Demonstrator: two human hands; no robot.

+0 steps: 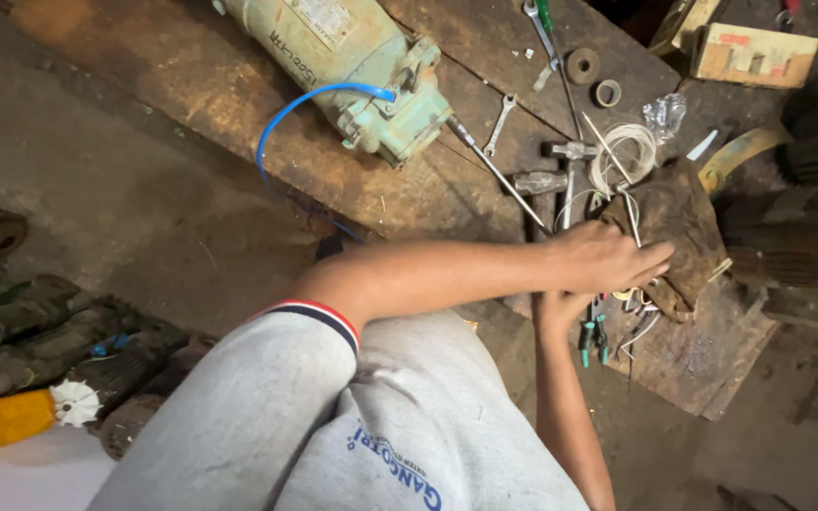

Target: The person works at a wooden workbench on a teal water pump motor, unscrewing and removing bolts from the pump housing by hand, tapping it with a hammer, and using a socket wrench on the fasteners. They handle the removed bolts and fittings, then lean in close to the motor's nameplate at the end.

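My left hand (608,255) reaches across from the left, its fingers held together and pressed onto thin white wires (633,225) at the edge of a dirty brown lump (688,222). My right hand (559,308) comes up from below and sits just under the left hand, mostly hidden by it. More white wire ends (644,326) and green-handled pliers (591,343) lie right below both hands. A loose coil of white wire (629,147) rests just beyond the brown lump.
A rusty wooden board (712,364) carries a pale green motor (352,52) with a blue wire (281,123), two hammers (570,151), a spanner (500,121), a long screwdriver (496,168) and two rings (581,64). A cardboard box (755,52) stands far right. An orange part with a white fan (76,402) lies at the left.
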